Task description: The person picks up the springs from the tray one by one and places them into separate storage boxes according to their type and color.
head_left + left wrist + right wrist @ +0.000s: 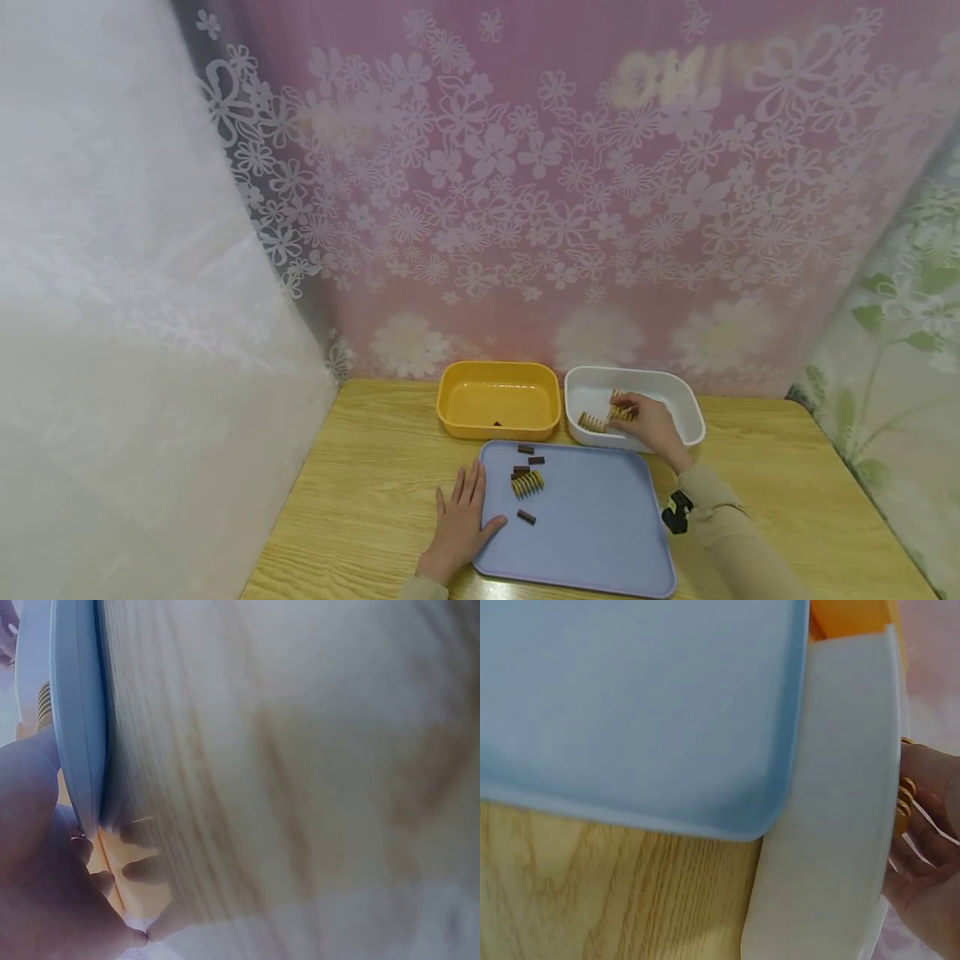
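In the head view my right hand (651, 422) reaches into the white bin (686, 408), its fingers round a yellow coil spring (621, 412). That yellow coil spring (904, 802) shows between thumb and fingers in the right wrist view, partly hidden by the bin's wall. More yellow springs (591, 422) lie in the bin beside the hand. My left hand (459, 523) rests with spread fingers at the left edge of the blue tray (592, 525), thumb over the rim. On the tray lie one yellow spring (528, 484) and several small dark springs (527, 517).
Left of the white bin stands a yellow bin (498, 400) with a small dark piece in it. Both bins stand behind the tray on the wooden table (375, 483). A flowered curtain (525, 208) hangs just behind them.
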Tool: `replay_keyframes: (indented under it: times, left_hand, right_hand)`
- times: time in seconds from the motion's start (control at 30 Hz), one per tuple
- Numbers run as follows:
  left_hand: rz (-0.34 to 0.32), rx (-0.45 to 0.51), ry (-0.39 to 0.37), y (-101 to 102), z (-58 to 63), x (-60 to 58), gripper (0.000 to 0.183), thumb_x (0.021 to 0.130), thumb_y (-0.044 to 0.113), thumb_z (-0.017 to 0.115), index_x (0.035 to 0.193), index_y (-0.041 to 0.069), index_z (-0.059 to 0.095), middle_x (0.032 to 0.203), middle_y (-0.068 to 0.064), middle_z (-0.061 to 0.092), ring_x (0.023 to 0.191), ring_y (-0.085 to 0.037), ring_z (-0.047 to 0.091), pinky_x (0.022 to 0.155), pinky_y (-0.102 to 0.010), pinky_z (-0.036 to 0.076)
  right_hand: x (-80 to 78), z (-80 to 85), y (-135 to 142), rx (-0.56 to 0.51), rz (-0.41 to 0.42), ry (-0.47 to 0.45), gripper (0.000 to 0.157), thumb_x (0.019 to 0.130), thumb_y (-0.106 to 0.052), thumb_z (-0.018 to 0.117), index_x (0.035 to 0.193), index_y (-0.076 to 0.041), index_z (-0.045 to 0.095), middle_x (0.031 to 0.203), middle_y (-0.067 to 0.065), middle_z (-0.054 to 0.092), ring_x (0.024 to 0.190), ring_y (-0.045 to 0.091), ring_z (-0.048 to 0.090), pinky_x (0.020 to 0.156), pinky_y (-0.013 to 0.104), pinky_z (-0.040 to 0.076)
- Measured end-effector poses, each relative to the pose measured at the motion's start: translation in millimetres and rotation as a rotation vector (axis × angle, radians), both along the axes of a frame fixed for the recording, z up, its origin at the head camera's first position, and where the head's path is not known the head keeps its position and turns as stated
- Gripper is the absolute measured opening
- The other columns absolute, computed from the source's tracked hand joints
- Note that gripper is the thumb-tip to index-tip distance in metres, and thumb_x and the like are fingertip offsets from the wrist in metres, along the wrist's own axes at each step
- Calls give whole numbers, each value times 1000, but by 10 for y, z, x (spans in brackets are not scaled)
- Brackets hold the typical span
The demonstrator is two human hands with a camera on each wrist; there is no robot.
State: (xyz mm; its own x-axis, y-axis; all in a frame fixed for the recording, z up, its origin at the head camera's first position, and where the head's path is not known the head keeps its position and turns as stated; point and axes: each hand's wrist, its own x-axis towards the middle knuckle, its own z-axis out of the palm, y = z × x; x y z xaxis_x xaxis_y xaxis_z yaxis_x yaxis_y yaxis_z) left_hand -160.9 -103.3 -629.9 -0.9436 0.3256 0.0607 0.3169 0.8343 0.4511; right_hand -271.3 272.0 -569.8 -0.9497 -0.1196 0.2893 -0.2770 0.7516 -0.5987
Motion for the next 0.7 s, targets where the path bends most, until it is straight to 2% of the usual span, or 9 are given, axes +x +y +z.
replay_keyframes:
  times: [0.17, 0.3, 0.4, 0.7]
  left_hand:
    - [0, 2, -13, 0, 14, 3, 89, 94, 48, 68, 158, -1, 29, 165, -17, 27, 150, -44, 25, 108, -80, 16]
    - [-1, -1, -20, -5, 8, 6, 89, 94, 48, 67, 158, 0, 28, 165, -16, 27, 150, -43, 25, 108, -80, 15]
    - [-2, -5, -13, -9, 2, 4, 89, 94, 49, 66, 158, 0, 29, 165, -16, 27, 150, -43, 25, 108, -80, 16]
    - [-4, -5, -17, -15, 10, -14, 89, 94, 49, 66, 159, 0, 28, 165, -16, 27, 150, -43, 25, 108, -80, 16]
  right_hand:
    - [-72, -43, 96, 39, 56, -110, 30, 82, -11, 84, 105, 3, 73, 93, 17, 73, 81, 29, 68, 72, 42, 55]
    - [-118, -87, 117, 56, 79, -140, 29, 79, -13, 86, 101, 1, 72, 87, 12, 72, 75, 21, 65, 69, 38, 52]
    - [-151, -121, 95, 74, 53, -124, 31, 76, -14, 87, 98, 1, 72, 83, 10, 70, 72, 20, 63, 67, 37, 51]
    - [-206, -208, -2, 99, -62, -110, 30, 73, -8, 86, 97, 4, 72, 86, 16, 73, 78, 32, 68, 72, 45, 53]
